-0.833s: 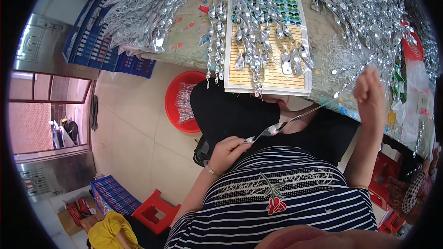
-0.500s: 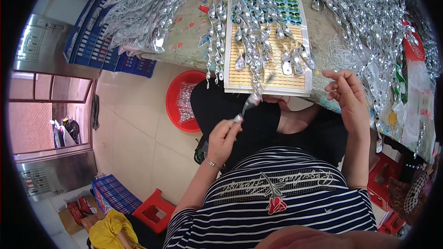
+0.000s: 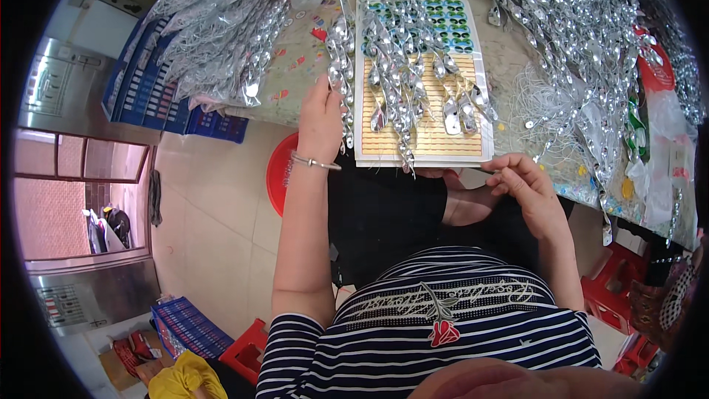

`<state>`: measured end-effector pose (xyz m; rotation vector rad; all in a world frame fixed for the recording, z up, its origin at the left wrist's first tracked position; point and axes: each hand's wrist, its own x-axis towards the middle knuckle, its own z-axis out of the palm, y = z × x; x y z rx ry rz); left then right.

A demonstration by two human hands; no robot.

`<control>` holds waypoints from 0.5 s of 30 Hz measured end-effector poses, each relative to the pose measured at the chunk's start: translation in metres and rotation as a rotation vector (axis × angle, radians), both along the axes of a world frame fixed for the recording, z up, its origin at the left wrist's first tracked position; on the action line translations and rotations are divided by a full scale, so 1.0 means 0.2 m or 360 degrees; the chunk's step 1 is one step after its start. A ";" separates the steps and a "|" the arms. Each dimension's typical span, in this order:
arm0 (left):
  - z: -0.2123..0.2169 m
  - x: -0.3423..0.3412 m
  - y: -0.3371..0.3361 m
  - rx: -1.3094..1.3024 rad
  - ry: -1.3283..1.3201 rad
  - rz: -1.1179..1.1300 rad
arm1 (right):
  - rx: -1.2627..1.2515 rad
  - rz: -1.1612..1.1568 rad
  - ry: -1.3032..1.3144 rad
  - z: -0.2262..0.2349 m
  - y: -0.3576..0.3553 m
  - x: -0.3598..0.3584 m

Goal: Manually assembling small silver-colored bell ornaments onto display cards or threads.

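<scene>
My left hand (image 3: 322, 122) reaches over the table's near edge. Its fingers are closed on a silver spiral strip (image 3: 336, 70) among the strips lying left of the sticker sheets. My right hand (image 3: 526, 191) is at the lower right corner of the sheets, thumb and fingertips drawn together; what they hold, if anything, is too small to make out. The stack of sticker sheets (image 3: 473, 144) has green-blue oval stickers at the top and yellow ones below. More shiny twisted strips (image 3: 402, 96) lie across the middle of it.
A heap of silver strips and white strings (image 3: 569, 66) covers the table's right side. Bagged strips (image 3: 221, 37) lie over a blue crate (image 3: 136, 74) at the left. A red basin (image 3: 279, 177) stands on the floor, and a red stool (image 3: 247, 347) is behind left.
My left hand has moved forward from near my lap to the strips left of the sheets, carrying a silver strip. My right hand has come down and left to the sheets' corner.
</scene>
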<state>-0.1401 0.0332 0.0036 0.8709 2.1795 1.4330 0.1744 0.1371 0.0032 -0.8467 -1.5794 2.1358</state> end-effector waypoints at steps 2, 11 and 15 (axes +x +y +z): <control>-0.07 -0.07 0.03 0.0083 -0.0060 -0.0026 | -0.0002 -0.0006 -0.0031 0.01 -0.01 -0.01; -0.17 0.03 -0.03 0.0100 0.0488 0.0059 | 0.0010 -0.0047 -0.0096 -0.01 0.05 0.01; -0.14 0.16 -0.17 0.0087 0.0625 0.0167 | 0.0283 0.0016 -0.0278 0.09 0.14 -0.01</control>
